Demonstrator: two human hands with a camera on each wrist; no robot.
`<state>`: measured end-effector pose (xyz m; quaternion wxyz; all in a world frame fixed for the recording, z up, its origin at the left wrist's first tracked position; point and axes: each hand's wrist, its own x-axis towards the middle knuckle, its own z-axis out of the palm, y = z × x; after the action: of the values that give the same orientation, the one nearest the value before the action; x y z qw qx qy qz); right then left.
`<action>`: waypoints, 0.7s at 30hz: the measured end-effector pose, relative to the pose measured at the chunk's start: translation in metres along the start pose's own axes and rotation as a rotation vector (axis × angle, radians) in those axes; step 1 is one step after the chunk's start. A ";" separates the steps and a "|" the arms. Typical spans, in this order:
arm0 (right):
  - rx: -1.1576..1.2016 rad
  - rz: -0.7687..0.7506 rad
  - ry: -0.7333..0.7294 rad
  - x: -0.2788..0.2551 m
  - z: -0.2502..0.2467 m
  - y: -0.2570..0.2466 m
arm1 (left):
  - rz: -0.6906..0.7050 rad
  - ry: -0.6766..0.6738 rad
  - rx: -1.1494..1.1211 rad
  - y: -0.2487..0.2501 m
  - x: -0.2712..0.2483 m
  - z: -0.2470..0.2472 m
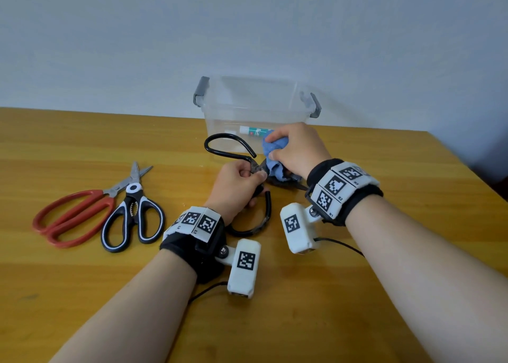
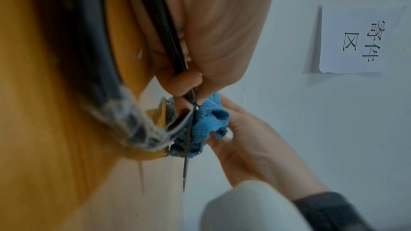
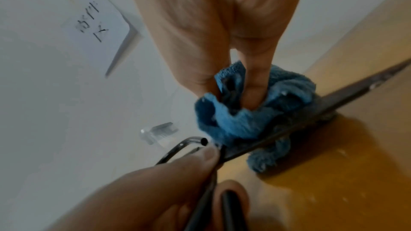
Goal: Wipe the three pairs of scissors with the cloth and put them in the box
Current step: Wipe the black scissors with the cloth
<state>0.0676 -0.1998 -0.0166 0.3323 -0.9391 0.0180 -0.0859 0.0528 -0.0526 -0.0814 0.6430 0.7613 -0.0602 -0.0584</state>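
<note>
Both bare forearms are stretched forward over the desk, each wrist wrapped in a black band set with white marker tiles and a white camera block. The left hand is turned knuckles-up, its fingers and thumb curled in a tight grip around the neck of a pair of black-handled metal scissors. The right hand is held just beyond it, fingers bent downward and pinched into a bunched blue cloth, which is pressed against the blade. The two hands are nearly touching.
</note>
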 end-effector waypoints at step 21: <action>-0.037 -0.038 -0.002 0.003 0.005 -0.003 | 0.022 -0.022 0.028 -0.002 0.002 -0.002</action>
<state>0.0714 -0.1945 -0.0182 0.3132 -0.9453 0.0016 -0.0911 0.0547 -0.0505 -0.0828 0.6323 0.7687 -0.0763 -0.0589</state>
